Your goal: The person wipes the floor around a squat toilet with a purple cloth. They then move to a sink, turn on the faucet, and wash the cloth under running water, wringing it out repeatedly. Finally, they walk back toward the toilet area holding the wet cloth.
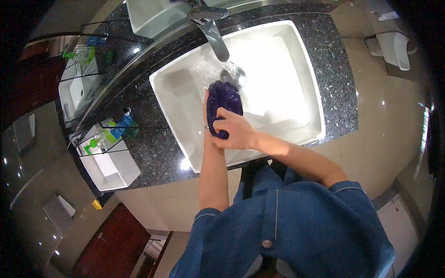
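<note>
Over the white rectangular basin (278, 114), both of my hands are on a wet, dark purple item (224, 95) that looks soft. It could be a cloth or a shoe; I cannot tell which. My right hand (238, 130) grips its near end, with the fingers curled over the top. Beneath and along its left side lies my left hand (206, 107), mostly hidden by the item. Water runs from the chrome faucet (215, 40) just beyond the item's far end, close to the round metal drain (240, 76).
Dark speckled stone forms the counter (333, 83) around the basin. At the left, a green-pump bottle (104, 139) lies in a black wire rack (118, 151) by a white box (121, 177). A mirror (114, 69) borders the counter's back. A urinal (394, 48) hangs far right.
</note>
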Demonstrator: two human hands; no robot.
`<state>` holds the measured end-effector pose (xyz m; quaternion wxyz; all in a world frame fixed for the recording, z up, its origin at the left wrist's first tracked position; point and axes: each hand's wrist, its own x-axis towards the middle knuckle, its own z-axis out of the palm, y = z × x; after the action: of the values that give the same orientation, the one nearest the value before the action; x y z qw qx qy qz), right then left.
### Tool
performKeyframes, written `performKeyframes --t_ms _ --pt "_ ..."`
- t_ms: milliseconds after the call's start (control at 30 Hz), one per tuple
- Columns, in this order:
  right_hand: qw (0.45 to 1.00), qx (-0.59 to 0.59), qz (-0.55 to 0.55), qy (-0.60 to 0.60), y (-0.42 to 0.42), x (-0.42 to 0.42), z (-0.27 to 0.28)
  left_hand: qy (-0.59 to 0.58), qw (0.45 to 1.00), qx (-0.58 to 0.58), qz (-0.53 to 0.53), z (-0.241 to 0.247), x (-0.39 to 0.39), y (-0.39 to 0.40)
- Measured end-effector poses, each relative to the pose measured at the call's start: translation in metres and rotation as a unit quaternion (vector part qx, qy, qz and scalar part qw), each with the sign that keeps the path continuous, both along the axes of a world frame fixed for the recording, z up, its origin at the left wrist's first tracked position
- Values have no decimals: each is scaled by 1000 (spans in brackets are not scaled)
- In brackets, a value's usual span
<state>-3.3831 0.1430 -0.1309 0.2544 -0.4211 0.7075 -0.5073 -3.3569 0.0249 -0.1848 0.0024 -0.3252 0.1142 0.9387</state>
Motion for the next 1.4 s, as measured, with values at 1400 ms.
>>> performKeyframes --t_ms 1400 --pt "997 -34 -27 -59 -13 -56 -35 -131 987 -74 51 16 -29 28"
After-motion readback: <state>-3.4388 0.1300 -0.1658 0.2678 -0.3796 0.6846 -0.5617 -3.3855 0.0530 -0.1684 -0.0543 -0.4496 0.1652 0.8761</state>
